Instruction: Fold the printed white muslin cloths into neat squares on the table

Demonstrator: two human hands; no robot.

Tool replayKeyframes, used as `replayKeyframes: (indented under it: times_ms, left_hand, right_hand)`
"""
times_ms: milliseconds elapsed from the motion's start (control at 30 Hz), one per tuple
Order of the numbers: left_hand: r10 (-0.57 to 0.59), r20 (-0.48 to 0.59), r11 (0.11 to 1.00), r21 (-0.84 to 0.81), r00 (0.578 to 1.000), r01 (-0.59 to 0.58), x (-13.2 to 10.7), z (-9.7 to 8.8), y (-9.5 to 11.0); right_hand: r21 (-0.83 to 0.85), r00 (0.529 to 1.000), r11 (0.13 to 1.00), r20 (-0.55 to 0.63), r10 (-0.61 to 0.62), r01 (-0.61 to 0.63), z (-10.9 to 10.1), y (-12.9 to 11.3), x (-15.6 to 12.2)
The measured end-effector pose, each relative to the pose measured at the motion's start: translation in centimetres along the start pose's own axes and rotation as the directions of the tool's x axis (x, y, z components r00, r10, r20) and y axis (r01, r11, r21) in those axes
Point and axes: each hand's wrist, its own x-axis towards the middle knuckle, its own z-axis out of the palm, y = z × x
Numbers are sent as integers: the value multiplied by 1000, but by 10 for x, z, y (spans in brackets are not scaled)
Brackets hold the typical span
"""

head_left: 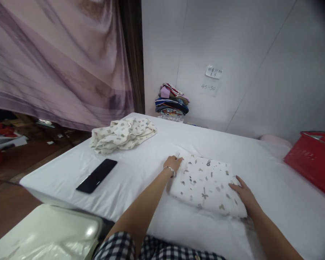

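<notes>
Nearest, clad in black-and-white checks (115, 247), with a pale, glossy case-like thing (48, 224) partly under clear plastic off to the left. Just past that, reaching over a white-covered surface (142, 168) to a folded white cloth (206, 184) printed with small grey, brown and dark motifs. Lying flat between both hands, long side slanting down to the right. At its right edge, touching with right hand (245, 193), thumb and forefinger spread apart over the fabric; cannot tell how the remaining fingers lie. At its far left corner, touching with left hand (174, 163), fingers bent inward, wearing a bracelet (170, 169) at the wrist; cannot tell whether pinching the fabric or only resting on it. Well left of the grip, on the same white cover, a shiny black slab (97, 176), and beyond it a crumpled patterned cloth (124, 133) in a loose heap. To the far right, a red container (314, 162) with a metal bar along its top. Farther back, against a pale wall (233, 39), a stack of folded fabrics (172, 103); higher up, two paper notes (213, 72), on the lower, "45-50". At left, a draped pinkish curtain (70, 54).
</notes>
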Motion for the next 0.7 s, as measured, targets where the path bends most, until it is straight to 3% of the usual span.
replayKeyframes:
  times_ms: [200,333,567,700]
  left_hand:
    - [36,-68,999,26,997,-34,12,12,10]
    - [54,-60,998,42,997,-52,13,16,11]
    - [-48,50,995,-86,998,52,15,4,9]
    - [-59,233,970,-215,971,111,10,-3,9]
  right_hand:
    - [27,1000,1000,-19,-14,14,-1,4,-2]
    - [70,999,997,-10,-34,34,-1,6,-4]
    - [30,998,999,-43,-41,42,-1,4,-4]
    - [62,998,997,-34,-50,53,1,5,-3]
